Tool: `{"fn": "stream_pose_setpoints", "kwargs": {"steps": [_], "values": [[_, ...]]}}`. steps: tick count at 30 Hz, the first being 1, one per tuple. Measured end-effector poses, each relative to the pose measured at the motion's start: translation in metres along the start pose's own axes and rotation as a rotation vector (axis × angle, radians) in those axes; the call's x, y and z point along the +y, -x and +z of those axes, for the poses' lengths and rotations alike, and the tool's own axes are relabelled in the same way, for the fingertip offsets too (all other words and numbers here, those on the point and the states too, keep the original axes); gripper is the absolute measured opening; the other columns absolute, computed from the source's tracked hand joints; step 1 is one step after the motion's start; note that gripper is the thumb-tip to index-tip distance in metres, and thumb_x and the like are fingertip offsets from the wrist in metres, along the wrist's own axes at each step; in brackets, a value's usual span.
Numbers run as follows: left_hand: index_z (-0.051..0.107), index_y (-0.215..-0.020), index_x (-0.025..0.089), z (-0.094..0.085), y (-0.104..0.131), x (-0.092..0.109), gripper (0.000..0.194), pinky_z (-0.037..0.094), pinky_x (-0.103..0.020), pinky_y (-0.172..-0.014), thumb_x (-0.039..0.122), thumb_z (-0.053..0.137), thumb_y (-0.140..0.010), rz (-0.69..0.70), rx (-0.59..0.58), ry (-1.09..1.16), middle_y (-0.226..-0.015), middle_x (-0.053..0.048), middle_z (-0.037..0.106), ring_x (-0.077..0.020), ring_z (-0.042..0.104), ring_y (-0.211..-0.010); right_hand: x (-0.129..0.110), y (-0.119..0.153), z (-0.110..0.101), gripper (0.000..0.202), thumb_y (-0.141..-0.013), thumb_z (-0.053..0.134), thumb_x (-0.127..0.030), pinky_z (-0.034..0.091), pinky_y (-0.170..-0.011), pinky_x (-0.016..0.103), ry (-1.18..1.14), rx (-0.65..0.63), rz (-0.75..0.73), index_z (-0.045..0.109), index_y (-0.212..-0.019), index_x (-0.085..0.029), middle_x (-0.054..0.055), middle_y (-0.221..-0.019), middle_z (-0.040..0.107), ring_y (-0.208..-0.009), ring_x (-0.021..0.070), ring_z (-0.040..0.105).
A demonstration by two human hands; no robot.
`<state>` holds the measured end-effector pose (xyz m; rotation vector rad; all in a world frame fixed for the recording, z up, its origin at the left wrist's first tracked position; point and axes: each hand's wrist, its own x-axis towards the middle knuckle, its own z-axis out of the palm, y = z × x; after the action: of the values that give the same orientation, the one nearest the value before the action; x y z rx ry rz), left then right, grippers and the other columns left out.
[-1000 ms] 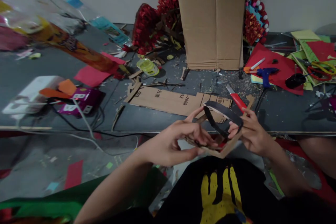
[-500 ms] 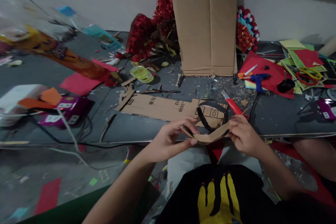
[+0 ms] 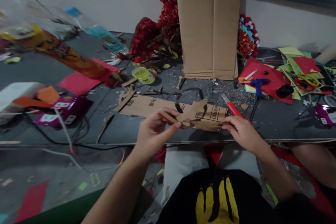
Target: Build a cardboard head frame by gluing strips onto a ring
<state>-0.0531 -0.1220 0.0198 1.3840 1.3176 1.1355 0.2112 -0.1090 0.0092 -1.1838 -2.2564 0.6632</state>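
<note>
My left hand (image 3: 154,133) pinches one end of a bent brown cardboard strip (image 3: 193,113) just above the table's front edge. A dark curved band (image 3: 183,92), smeared by motion, loops up from the strip; how the two join cannot be made out. With thumb and fingers together, my right hand (image 3: 240,131) grips the strip's other end. A thin brown tip shows past that hand. Beneath lies a long flat piece of printed cardboard (image 3: 139,105). A red-handled utility knife (image 3: 233,109) rests just beyond my right fingers.
A tall cardboard panel (image 3: 210,24) stands at the back, flanked by red crinkled decorations (image 3: 147,36). Right are a blue glue gun (image 3: 258,85), yellow scissors (image 3: 308,80) and coloured paper. Left are a yellow tub (image 3: 143,75), an orange tube (image 3: 63,56), a plastic bottle (image 3: 102,35) and cables.
Both hands have moved up and away from my body, the left also leftward. The cardboard strip has turned and its dark loop has swung left. The view has shifted slightly.
</note>
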Motion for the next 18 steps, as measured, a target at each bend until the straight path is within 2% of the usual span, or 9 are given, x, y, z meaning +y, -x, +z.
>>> {"fn": "stream_pose_setpoints", "kwargs": {"steps": [2, 4, 8, 9, 10, 12, 14, 15, 18], "values": [[0.054, -0.095, 0.024, -0.008, -0.002, 0.000, 0.022, 0.050, -0.033, -0.086, 0.033, 0.066, -0.079, 0.014, 0.104, -0.099, -0.085, 0.001, 0.068, -0.0187, 0.066, -0.084, 0.004, 0.000, -0.001, 0.014, -0.090, 0.051, -0.018, 0.050, -0.075, 0.031, 0.052, 0.027, -0.010, 0.065, -0.095, -0.018, 0.005, -0.087, 0.071, -0.083, 0.0169, 0.066], [0.054, -0.105, 0.023, -0.013, -0.008, -0.001, 0.027, 0.046, -0.038, -0.094, 0.031, 0.064, -0.080, 0.077, 0.195, -0.308, -0.101, -0.003, 0.068, -0.0236, 0.064, -0.100, 0.009, -0.001, 0.000, 0.016, -0.090, 0.050, -0.015, 0.049, -0.078, 0.034, 0.161, 0.058, -0.061, 0.066, -0.093, -0.019, 0.005, -0.088, 0.071, -0.085, 0.0185, 0.065], [0.043, -0.129, 0.009, 0.000, -0.016, -0.006, 0.059, 0.029, -0.053, -0.109, 0.025, 0.063, -0.076, 0.233, 0.514, -0.745, -0.139, -0.022, 0.046, -0.0375, 0.040, -0.132, 0.010, -0.009, 0.011, 0.033, -0.089, 0.041, -0.004, 0.046, -0.080, 0.035, 0.328, 0.060, -0.159, 0.068, -0.101, -0.020, 0.007, -0.097, 0.069, -0.089, 0.0192, 0.062], [0.039, -0.132, 0.008, 0.008, -0.016, -0.009, 0.062, 0.028, -0.053, -0.110, 0.026, 0.062, -0.077, 0.276, 0.499, -0.786, -0.144, -0.023, 0.039, -0.0369, 0.034, -0.136, 0.009, -0.012, 0.015, 0.036, -0.088, 0.040, -0.002, 0.046, -0.081, 0.035, 0.333, 0.058, -0.176, 0.068, -0.103, -0.020, 0.007, -0.098, 0.068, -0.090, 0.0189, 0.062], [0.042, -0.130, 0.009, 0.017, -0.015, -0.011, 0.058, 0.031, -0.051, -0.108, 0.025, 0.062, -0.078, 0.362, 0.491, -0.799, -0.143, -0.023, 0.042, -0.0355, 0.037, -0.135, 0.008, -0.017, 0.019, 0.037, -0.088, 0.039, -0.001, 0.046, -0.081, 0.035, 0.326, 0.060, -0.188, 0.068, -0.104, -0.019, 0.007, -0.098, 0.068, -0.091, 0.0187, 0.061], [0.051, -0.122, 0.014, 0.037, -0.012, -0.017, 0.045, 0.041, -0.045, -0.100, 0.024, 0.060, -0.079, 0.495, 0.237, -0.813, -0.129, -0.018, 0.058, -0.0306, 0.054, -0.120, 0.005, -0.025, 0.027, 0.033, -0.089, 0.042, -0.004, 0.046, -0.084, 0.035, 0.298, 0.069, -0.213, 0.068, -0.103, -0.018, 0.007, -0.095, 0.069, -0.090, 0.0184, 0.060], [0.058, -0.113, 0.017, 0.052, -0.009, -0.025, 0.030, 0.049, -0.039, -0.087, 0.020, 0.054, -0.084, 0.524, -0.027, -0.863, -0.104, -0.011, 0.070, -0.0253, 0.066, -0.096, 0.003, -0.032, 0.032, 0.027, -0.090, 0.045, -0.008, 0.045, -0.088, 0.036, 0.265, 0.089, -0.248, 0.068, -0.099, -0.018, 0.005, -0.093, 0.069, -0.088, 0.0175, 0.060], [0.061, -0.108, 0.017, 0.057, -0.008, -0.029, 0.025, 0.050, -0.037, -0.080, 0.017, 0.050, -0.086, 0.505, -0.039, -0.890, -0.095, -0.010, 0.072, -0.0235, 0.068, -0.086, 0.003, -0.034, 0.032, 0.026, -0.090, 0.045, -0.010, 0.045, -0.090, 0.036, 0.257, 0.119, -0.259, 0.068, -0.098, -0.019, 0.005, -0.094, 0.069, -0.090, 0.0172, 0.060], [0.063, -0.102, 0.016, 0.059, -0.010, -0.039, 0.022, 0.051, -0.033, -0.073, 0.016, 0.045, -0.090, 0.454, -0.008, -0.937, -0.094, -0.008, 0.072, -0.0213, 0.067, -0.083, 0.007, -0.029, 0.027, 0.024, -0.091, 0.044, -0.015, 0.046, -0.090, 0.035, 0.280, 0.311, -0.194, 0.067, -0.095, -0.020, 0.006, -0.097, 0.066, -0.095, 0.0176, 0.058]]}}
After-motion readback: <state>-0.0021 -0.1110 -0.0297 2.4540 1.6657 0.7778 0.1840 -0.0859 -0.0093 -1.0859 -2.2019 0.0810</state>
